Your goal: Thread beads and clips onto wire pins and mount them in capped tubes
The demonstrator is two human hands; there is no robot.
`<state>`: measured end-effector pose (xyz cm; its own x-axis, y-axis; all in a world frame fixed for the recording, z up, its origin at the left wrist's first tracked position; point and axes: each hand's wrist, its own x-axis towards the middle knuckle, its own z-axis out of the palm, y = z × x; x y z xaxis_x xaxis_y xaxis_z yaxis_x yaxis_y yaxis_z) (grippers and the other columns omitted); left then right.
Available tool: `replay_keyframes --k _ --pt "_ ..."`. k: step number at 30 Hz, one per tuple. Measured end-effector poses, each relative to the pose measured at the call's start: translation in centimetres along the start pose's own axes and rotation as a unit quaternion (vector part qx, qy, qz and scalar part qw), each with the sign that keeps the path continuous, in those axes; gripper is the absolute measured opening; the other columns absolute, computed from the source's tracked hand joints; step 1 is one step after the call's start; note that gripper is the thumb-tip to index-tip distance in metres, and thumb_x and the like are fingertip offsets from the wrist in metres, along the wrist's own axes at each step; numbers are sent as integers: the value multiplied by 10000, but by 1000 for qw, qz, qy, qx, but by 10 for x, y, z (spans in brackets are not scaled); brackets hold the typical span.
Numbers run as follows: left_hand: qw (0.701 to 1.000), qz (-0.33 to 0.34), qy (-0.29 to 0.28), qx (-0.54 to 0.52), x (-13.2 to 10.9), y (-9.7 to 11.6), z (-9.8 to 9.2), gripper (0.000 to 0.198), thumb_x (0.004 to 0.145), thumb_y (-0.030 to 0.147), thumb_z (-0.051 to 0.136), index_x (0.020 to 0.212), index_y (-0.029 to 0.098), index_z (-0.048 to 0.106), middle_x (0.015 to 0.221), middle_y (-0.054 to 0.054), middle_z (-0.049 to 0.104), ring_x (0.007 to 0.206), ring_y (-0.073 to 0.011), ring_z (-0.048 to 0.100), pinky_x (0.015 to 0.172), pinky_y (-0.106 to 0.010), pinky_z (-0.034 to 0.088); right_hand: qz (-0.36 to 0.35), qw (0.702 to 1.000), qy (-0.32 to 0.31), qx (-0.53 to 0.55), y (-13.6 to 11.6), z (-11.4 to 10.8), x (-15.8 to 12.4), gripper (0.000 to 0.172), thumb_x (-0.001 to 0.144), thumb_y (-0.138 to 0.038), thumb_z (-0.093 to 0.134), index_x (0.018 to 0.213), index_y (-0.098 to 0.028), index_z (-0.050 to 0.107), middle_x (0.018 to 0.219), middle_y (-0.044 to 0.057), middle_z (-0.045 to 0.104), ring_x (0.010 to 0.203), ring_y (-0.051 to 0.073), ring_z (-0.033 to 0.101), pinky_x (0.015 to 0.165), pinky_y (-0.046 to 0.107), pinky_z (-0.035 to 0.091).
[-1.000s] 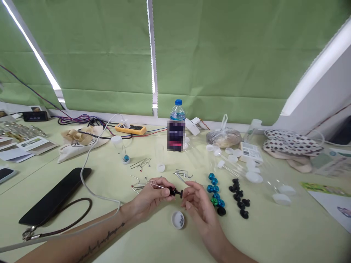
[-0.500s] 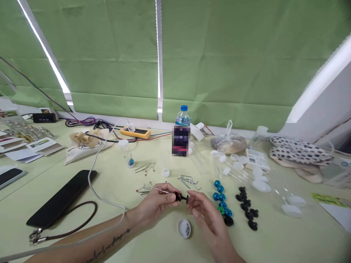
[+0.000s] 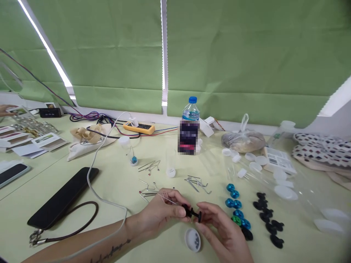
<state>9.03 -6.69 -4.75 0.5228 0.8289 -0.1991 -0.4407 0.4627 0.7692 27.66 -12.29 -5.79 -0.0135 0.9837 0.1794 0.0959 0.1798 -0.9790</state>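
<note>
Near the front middle, my left hand [image 3: 167,210] is closed on a small black spool-like part [image 3: 188,210], a thin metal rod slanting back over its fingers. A narrow black stem with a round flat end [image 3: 199,217] sticks out to the right. The thumb and fingertips of my right hand [image 3: 222,230] close about that flat end. Below the hands sits a white round cap [image 3: 192,240] with several small grey pieces inside. To the right lie blue metallic knobs [image 3: 233,203], a green one [image 3: 236,220] and several black curved parts [image 3: 267,215].
Bent metal rods [image 3: 197,183] lie behind my hands. Clear tubes with white caps [image 3: 285,192] cover the right side. A water bottle [image 3: 191,109] stands at the back. A white cable [image 3: 93,171] crosses my left forearm beside a black case [image 3: 63,197]. Another person's hand [image 3: 7,110] shows far left.
My right fingertips have closed in on the flat end of the black part. The view has shifted, so both hands appear lower and farther right. The other person's hand has come into view.
</note>
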Motion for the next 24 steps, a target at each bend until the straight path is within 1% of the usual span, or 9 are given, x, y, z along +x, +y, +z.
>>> replay_keyframes --k 4,9,11,13,15,18,21,24 --pt "1000 -1 -3 4 1 -4 -2 248 549 187 905 721 101 748 685 -81 737 592 -162 676 616 -278 529 15 1000 10 7 -1 -1 -1 227 833 -419 704 1000 -266 694 863 46 709 797 202 681 689 248 575" --pt "1000 -3 -9 -2 1 -5 -3 238 547 146 899 727 101 750 661 -75 737 550 -148 660 587 -266 515 43 999 1 18 -7 0 -1 175 822 -405 712 902 -251 691 797 28 692 732 178 682 626 206 559" --pt "1000 -4 -9 -5 1 -4 -2 241 545 144 899 729 99 750 646 -71 733 544 -146 660 582 -259 515 61 998 -4 30 -9 0 -1 181 824 -414 708 902 -252 688 786 18 693 701 166 685 612 196 555" --pt "1000 -3 -5 -12 0 -2 -3 225 559 143 893 728 103 749 673 -68 737 562 -150 674 593 -259 524 69 997 5 42 -11 1 -1 216 840 -449 679 943 -259 690 798 17 698 709 169 689 630 206 565" --pt "1000 -2 2 -21 0 -1 -3 203 580 139 883 728 110 747 723 -71 746 593 -156 691 612 -258 533 68 996 23 43 -13 1 -1 243 868 -470 636 999 -271 685 820 20 705 735 174 690 658 218 575" --pt "999 0 5 -31 0 1 -4 185 599 129 873 732 116 745 734 -71 746 605 -151 697 615 -239 528 55 997 36 28 -15 1 0 225 871 -432 643 1035 -282 674 856 23 717 788 179 691 712 221 574" --pt "999 0 4 -32 0 0 -3 183 597 127 873 725 112 744 730 -74 747 599 -151 696 615 -244 532 34 999 26 23 -13 1 0 203 826 -382 708 1003 -286 681 834 14 710 797 179 686 724 215 568" --pt "1000 0 -2 -23 0 -1 -1 196 573 117 882 716 109 748 713 -78 749 585 -154 689 601 -253 535 27 999 21 20 -10 1 0 152 817 -369 719 933 -274 696 785 8 688 744 168 673 676 202 558"
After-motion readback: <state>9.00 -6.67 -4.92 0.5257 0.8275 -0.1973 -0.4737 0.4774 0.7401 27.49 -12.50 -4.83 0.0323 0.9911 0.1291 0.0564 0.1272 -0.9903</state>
